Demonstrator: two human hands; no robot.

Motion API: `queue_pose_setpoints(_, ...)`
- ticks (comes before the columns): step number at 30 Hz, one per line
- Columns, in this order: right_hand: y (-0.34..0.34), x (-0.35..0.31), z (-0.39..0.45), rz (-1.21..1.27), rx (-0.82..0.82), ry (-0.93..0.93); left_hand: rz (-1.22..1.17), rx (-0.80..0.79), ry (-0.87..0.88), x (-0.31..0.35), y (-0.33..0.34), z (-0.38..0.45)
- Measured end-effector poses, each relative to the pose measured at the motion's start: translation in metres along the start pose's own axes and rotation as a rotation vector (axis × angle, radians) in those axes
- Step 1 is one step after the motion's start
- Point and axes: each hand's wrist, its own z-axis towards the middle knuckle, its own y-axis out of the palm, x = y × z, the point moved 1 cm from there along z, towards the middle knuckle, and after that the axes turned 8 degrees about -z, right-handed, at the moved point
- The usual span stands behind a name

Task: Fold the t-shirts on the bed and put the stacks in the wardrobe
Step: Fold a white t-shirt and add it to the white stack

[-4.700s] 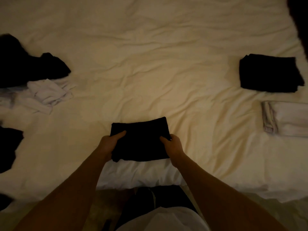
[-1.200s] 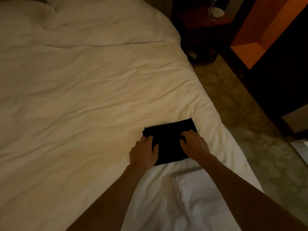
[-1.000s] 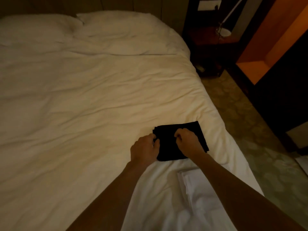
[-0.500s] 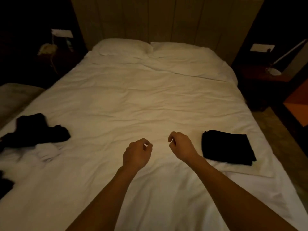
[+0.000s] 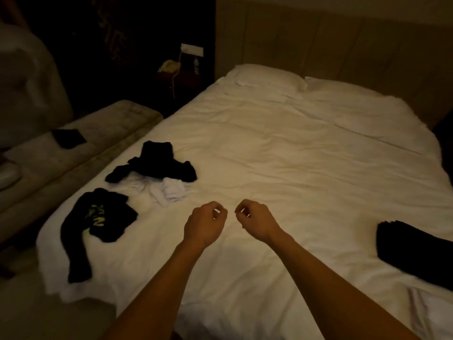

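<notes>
On the white bed [image 5: 306,155], a folded black t-shirt stack [image 5: 416,253] lies at the right edge of view. At the left lie unfolded shirts: a black t-shirt with a green print [image 5: 98,224], a crumpled black t-shirt [image 5: 157,165] and, touching it, a crumpled white t-shirt [image 5: 169,190]. My left hand [image 5: 203,224] and my right hand [image 5: 257,223] hover side by side above the middle of the bed. Their fingers are loosely curled and hold nothing. The unfolded shirts are to the left of my left hand.
Two pillows [image 5: 264,78] lie at the headboard. A beige bench [image 5: 73,148] with a dark flat item [image 5: 68,138] runs along the bed's left side. A dim nightstand with a telephone [image 5: 169,67] stands beyond it. The floor shows at bottom left.
My hands have let go of the folded black stack and drawn back over the middle of the bed. The view has swung left, bringing the unfolded shirts into sight.
</notes>
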Motion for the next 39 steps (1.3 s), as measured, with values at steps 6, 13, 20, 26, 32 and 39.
queue_pose_setpoints(6,0.032,-0.043,0.029,0.012,-0.063,-0.044,-0.057,0.057,-0.088,-0.038,-0.034,0.002)
queue_pose_setpoints(13,0.061,-0.085,0.072,0.026,-0.141,-0.126,-0.103,0.152,-0.194,-0.069,-0.083,0.022)
queue_pose_setpoints(20,0.106,-0.124,0.108,0.073,-0.225,-0.191,-0.171,0.224,-0.3,-0.114,-0.117,0.034)
queue_pose_setpoints(26,0.145,-0.145,0.162,0.07,-0.252,-0.158,-0.168,0.174,-0.36,-0.161,-0.13,0.092)
queue_pose_setpoints(32,0.188,-0.155,0.221,0.023,-0.327,-0.007,-0.152,0.029,-0.408,-0.202,-0.139,0.161)
queue_pose_setpoints(39,0.237,-0.151,0.284,-0.049,-0.393,0.137,-0.086,-0.075,-0.435,-0.252,-0.127,0.232)
